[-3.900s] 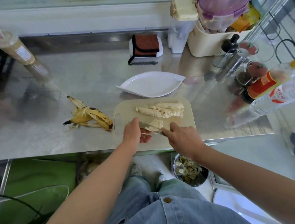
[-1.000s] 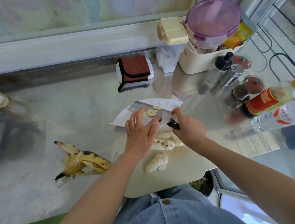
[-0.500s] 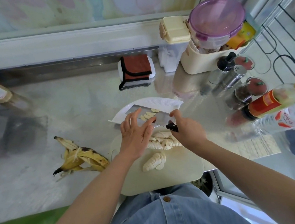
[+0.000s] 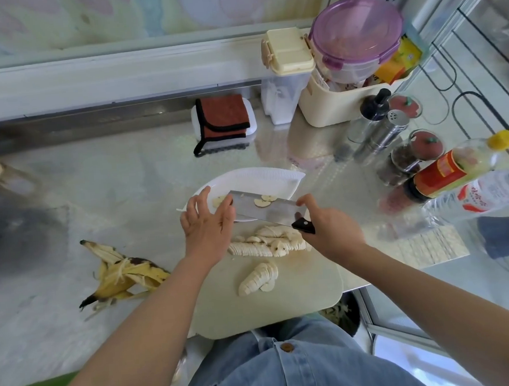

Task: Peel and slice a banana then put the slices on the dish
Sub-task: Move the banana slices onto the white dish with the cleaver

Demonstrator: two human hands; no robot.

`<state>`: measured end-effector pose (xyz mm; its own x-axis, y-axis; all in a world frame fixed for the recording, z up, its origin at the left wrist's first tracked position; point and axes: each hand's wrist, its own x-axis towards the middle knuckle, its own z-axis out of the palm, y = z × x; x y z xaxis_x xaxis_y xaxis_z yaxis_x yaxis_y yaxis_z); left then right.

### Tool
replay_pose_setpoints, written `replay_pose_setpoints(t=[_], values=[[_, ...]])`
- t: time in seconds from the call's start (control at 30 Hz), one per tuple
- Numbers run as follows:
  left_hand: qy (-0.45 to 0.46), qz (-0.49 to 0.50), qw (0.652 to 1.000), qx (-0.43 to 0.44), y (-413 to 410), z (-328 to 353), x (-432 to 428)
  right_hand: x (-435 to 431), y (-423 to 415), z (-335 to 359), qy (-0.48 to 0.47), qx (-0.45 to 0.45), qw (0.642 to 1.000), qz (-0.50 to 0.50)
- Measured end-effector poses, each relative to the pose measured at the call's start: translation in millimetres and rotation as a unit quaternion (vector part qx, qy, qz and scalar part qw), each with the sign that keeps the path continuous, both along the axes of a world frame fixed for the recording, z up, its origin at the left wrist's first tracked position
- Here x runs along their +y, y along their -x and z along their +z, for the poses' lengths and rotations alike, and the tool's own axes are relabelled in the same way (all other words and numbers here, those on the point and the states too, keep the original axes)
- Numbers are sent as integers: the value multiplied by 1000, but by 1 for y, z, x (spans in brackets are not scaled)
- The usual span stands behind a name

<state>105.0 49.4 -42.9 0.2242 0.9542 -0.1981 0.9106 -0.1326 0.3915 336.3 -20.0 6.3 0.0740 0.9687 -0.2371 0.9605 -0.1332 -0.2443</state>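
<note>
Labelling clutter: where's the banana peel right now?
Head view: the yellow brown-spotted banana peel lies on the steel counter, left of the beige cutting board.

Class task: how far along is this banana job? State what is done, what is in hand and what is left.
Done: the peel lies beside the board, and slicing looks finished. In hand: the right hand holds the knife over the dish with slices on it; the open left hand is at its tip. Left: a long heap and a small heap wait on the board.
</note>
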Motion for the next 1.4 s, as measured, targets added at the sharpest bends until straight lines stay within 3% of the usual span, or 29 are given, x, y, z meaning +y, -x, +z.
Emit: replay_pose_setpoints(t=[0.13,0.47,0.73,0.83,0.97,1.4], values=[[19,26,999,26,-3,3,8,-3,-7,1,-8,4,1000,-23],[-42,47,998,25,2,4,9,7,-3,4,7,-2,1000,-22],[-27,-8,999,-14,-10,7,4,16,0,5,11,-13,1000,1],[-39,-95,993,-64,-14,9,-1,18,0,6,12,-17,1000,8],[-38,-165,983,-67,-26,11,-7,19,2,10,16,-29,999,24],[-1,-32,999,-26,-10,5,8,16,-1,9,16,-49,998,32]])
